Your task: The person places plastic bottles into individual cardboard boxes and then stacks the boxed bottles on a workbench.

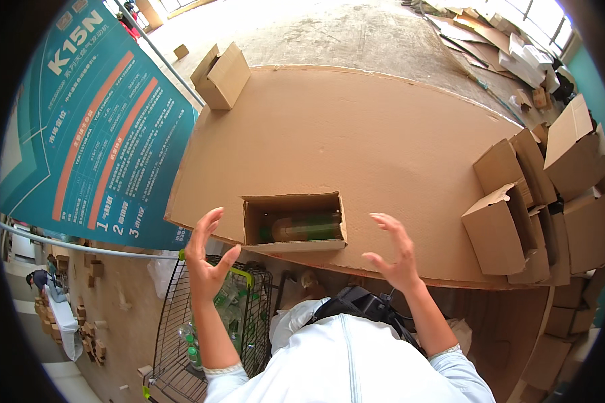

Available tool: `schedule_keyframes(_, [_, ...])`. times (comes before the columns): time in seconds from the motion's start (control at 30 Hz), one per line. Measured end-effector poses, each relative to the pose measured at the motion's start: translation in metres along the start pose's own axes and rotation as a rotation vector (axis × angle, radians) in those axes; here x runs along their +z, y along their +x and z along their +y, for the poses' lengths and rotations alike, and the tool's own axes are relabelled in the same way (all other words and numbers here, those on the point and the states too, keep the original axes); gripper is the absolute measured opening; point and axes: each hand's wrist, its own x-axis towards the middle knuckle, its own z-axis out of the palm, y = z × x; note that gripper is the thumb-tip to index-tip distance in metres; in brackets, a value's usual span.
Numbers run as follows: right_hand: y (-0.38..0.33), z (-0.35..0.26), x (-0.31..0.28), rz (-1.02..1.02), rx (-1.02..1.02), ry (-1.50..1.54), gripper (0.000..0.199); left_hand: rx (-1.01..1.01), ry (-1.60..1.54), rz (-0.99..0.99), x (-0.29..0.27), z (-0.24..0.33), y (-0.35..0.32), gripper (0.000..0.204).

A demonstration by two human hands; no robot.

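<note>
An open cardboard box [296,246] sits at the near edge of the cardboard-covered table [370,127]. Lying on its side in the box is a clear bottle [309,227] with green showing on it; the box's depth is in shadow. My left hand [208,258] is raised left of the box, fingers and thumb apart, holding nothing. To the right of the box my right hand [396,252] also hangs open and bare, its palm turned toward the box. Neither hand touches the box.
A black wire cart [171,329] holding several green-capped bottles [193,354] stands below the table's left side. One cardboard box [225,79] rests at the far left corner, and several open boxes [494,228] crowd the right edge. A teal banner [94,127] stands at left.
</note>
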Motion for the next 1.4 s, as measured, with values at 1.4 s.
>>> schedule_keyframes(1.4, [0.072,0.009,0.123,-0.303,-0.113,-0.698,0.07,-0.093,0.863,-0.249,0.025,-0.142,0.086,0.085])
